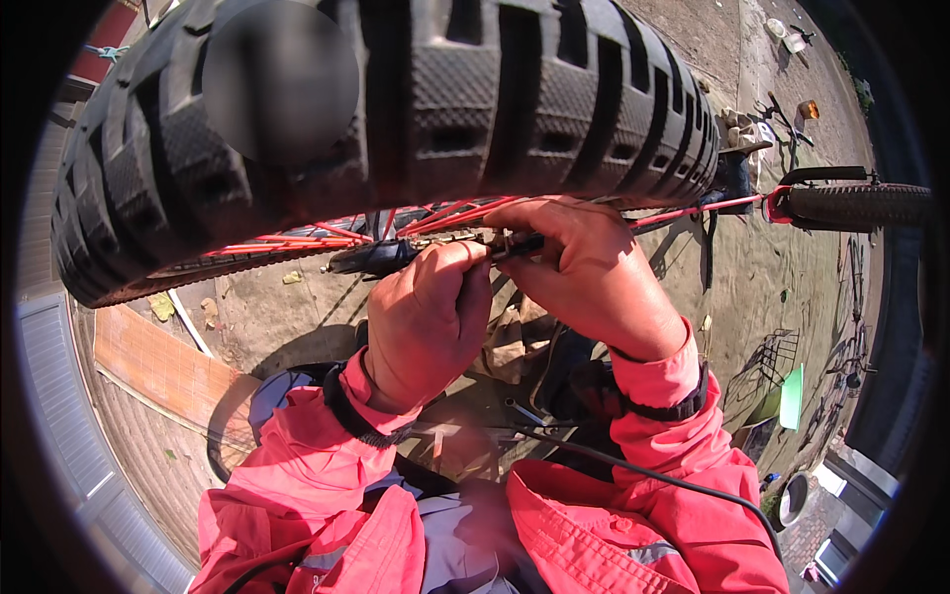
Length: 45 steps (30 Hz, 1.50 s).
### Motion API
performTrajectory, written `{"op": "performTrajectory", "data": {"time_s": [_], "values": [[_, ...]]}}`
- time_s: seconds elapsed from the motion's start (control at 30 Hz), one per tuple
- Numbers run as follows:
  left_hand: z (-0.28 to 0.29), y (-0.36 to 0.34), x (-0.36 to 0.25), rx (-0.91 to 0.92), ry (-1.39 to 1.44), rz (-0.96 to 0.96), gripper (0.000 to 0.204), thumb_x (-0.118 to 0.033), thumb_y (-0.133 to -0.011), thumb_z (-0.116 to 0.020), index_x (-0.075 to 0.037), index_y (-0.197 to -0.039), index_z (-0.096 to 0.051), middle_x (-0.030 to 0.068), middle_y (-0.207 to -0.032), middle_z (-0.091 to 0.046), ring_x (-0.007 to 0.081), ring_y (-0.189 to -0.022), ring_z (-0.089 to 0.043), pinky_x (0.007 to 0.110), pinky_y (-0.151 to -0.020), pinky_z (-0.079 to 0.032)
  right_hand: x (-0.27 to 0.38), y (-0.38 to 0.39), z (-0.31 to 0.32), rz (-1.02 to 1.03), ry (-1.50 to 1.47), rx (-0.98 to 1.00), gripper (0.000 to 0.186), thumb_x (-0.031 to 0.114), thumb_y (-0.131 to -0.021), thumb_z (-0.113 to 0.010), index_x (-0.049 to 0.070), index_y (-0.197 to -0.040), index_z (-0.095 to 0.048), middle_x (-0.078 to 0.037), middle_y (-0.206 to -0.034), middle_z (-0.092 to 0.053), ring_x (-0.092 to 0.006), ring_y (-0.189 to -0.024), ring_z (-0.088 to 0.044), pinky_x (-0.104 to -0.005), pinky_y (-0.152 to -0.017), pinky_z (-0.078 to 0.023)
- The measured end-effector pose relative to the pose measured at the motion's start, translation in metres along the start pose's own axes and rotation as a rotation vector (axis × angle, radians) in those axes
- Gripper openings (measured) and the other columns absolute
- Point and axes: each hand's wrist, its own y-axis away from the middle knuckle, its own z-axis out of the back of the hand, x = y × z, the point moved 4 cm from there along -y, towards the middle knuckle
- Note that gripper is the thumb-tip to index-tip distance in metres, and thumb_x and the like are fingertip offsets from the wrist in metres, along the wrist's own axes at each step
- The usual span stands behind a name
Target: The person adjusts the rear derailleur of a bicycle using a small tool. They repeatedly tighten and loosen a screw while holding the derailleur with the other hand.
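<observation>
A large knobbly black bicycle tyre (534, 99) spans the top of the view, with red spokes or tubes (307, 241) below it. Both of my hands meet just under the tyre at a dark bicycle part (366, 259) with metal pieces. My left hand (427, 322) is closed, thumb and forefinger pinched at that part. My right hand (594, 277) curls over it from the right, fingers closed. Exactly what the fingertips grip is too small and hidden to make out.
A red bicycle frame with another wheel (851, 208) extends right. Below lies a tarp (742, 277). An orange board (158, 366) is at left; a wire rack (767, 366), green panel (790, 398) and basin (792, 500) are at right. A dark cable (633, 465) crosses my right sleeve.
</observation>
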Motion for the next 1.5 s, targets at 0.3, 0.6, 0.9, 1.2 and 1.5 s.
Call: {"op": "performTrajectory", "data": {"time_s": [0.3, 0.6, 0.9, 1.2, 1.5], "values": [[0.003, 0.002, 0.0, 0.001, -0.029, -0.008, 0.022, -0.002, -0.091, -0.074, -0.006, -0.109, -0.063, 0.0096, -0.089, -0.07, 0.0315, -0.074, -0.071, 0.039, -0.063, -0.056, -0.004, 0.004, -0.01, 0.058, 0.076, -0.06, 0.036, 0.0, -0.083, -0.074, -0.001, -0.119, -0.073, -0.018, -0.105, -0.075, -0.0333, -0.097, -0.074, -0.0391, -0.085, -0.058], [0.001, 0.003, 0.002, 0.119, 0.083, 0.251, 0.029, -0.009, -0.095, -0.073, -0.001, -0.122, -0.064, 0.0124, -0.098, -0.074, 0.0285, -0.068, -0.072, 0.037, -0.059, -0.056, -0.007, 0.007, -0.009, 0.115, 0.13, -0.091, 0.038, -0.001, -0.083, -0.076, 0.002, -0.121, -0.073, -0.015, -0.11, -0.076, -0.0272, -0.1, -0.073, -0.0354, -0.085, -0.057], [0.002, 0.001, 0.0, 0.052, 0.082, 0.145, 0.028, -0.006, -0.095, -0.073, 0.0, -0.121, -0.067, 0.01, -0.082, -0.07, 0.0214, -0.064, -0.067, 0.033, -0.06, -0.052, -0.006, 0.008, -0.008, 0.005, 0.012, -0.063, 0.037, -0.004, -0.086, -0.076, 0.003, -0.122, -0.073, -0.008, -0.108, -0.074, -0.012, -0.083, -0.067, -0.0275, -0.07, -0.054], [0.001, -0.001, 0.003, -0.014, 0.087, -0.014, 0.021, -0.003, -0.09, -0.076, -0.006, -0.11, -0.069, 0.0115, -0.091, -0.073, 0.0329, -0.074, -0.072, 0.038, -0.062, -0.056, -0.002, 0.006, -0.001, -0.178, -0.053, 0.032, 0.038, -0.001, -0.085, -0.067, -0.001, -0.122, -0.071, -0.017, -0.105, -0.075, -0.0271, -0.094, -0.073, -0.036, -0.084, -0.057], [0.002, 0.0, 0.001, -0.014, 0.064, 0.0, 0.018, -0.001, -0.091, -0.075, -0.005, -0.107, -0.069, 0.0111, -0.088, -0.071, 0.03, -0.071, -0.07, 0.036, -0.062, -0.055, -0.008, 0.007, 0.003, -0.251, -0.309, 0.107, 0.038, -0.001, -0.1, -0.046, -0.003, -0.13, -0.069, -0.006, -0.1, -0.07, -0.0074, -0.066, -0.062, -0.0246, -0.062, -0.053]]}}
